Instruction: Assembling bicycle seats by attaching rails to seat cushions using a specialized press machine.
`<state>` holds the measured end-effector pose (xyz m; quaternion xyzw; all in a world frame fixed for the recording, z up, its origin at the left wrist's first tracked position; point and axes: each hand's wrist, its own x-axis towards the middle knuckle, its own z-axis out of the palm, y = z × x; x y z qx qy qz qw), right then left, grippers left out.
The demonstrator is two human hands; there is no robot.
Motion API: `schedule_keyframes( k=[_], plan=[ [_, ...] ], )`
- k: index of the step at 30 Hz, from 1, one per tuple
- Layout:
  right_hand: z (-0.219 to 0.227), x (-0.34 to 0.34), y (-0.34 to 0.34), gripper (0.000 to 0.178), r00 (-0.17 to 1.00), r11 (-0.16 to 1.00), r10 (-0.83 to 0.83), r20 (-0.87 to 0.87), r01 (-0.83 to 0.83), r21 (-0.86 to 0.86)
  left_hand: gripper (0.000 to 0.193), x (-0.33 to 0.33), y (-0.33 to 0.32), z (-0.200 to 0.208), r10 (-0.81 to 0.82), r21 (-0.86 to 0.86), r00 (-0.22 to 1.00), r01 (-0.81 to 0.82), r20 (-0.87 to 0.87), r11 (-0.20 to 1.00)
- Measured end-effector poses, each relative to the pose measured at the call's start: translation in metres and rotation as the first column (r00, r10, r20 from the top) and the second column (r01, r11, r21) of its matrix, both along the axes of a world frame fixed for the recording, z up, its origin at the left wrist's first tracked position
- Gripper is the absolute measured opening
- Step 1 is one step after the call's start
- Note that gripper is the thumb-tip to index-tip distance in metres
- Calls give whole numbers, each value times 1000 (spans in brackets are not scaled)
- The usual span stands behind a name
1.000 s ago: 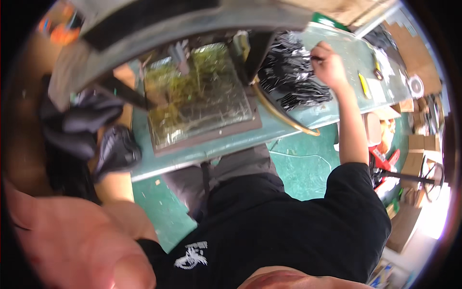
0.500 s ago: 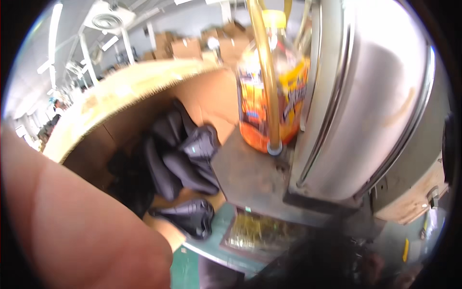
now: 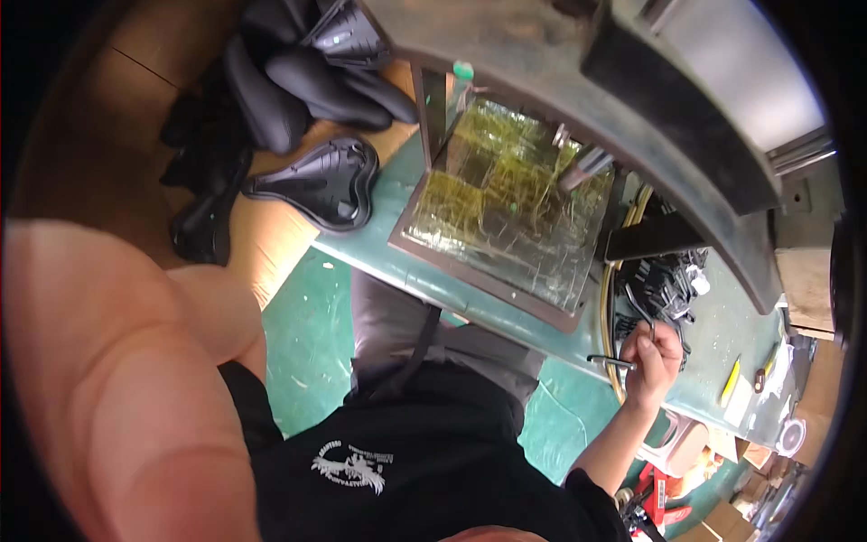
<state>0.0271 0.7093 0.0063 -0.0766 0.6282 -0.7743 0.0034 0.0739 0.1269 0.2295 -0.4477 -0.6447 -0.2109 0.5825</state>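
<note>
My right hand (image 3: 651,359) is closed around a thin black bent metal rod (image 3: 610,361), held just off the bench's front edge. One arm of the rod points up past the fingers and another sticks out to the left. Close by it, on the bench, lies a heap of black parts (image 3: 664,285). My left hand (image 3: 135,379) looms very large at the left, so near the camera that its finger pose and any contents cannot be made out. Nearest to it, a black bicycle saddle shell (image 3: 325,190) lies with its hollow underside up, beside several black saddles (image 3: 330,86).
A dark metal press frame (image 3: 695,122) stands over a plate with a shiny yellowish sheet (image 3: 488,194) on the green bench (image 3: 379,212). The saddles are in an open cardboard box (image 3: 140,108). A yellow cutter (image 3: 731,381) lies farther right. Red tools (image 3: 664,497) sit below the bench.
The view has tilted down, bringing my torso, the bench plate and my right hand with the rod into clear sight. My left hand still fills the left side.
</note>
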Motion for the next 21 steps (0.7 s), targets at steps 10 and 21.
schedule_keyframes(
  k=[10,21],
  plan=[
    [4,23,-17,27,984,998,66,168,-69,11,58,25,61,-243,-219,-5,-130,-869,967,495],
    [26,15,-97,18,963,901,269,24,-260,347,43,-13,45,-272,-689,456,174,-854,704,250]
  ],
)
